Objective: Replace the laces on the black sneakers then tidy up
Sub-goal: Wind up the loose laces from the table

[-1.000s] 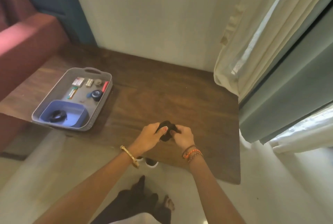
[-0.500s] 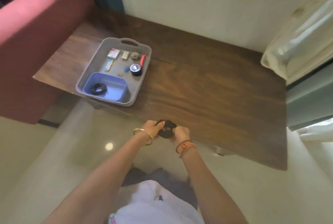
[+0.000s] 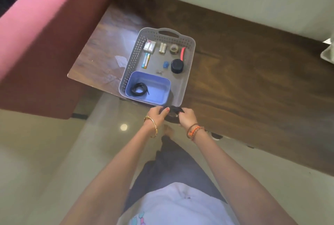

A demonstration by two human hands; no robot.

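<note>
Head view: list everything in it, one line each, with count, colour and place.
table: one, dark wood, along the wall
tray: one, grey, on the table's near edge
tub: one, blue, tray's near corner
lace coil: one, black, in the tub
jar: one, black, tray's right side
tape roll: one, tray's far side
sofa: one, red, left
lace bundle: one, black, held between both hands
left hand, right hand: each keeps a grip on the bundle

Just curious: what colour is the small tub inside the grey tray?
Light blue tub, clearest in the head view.
</note>
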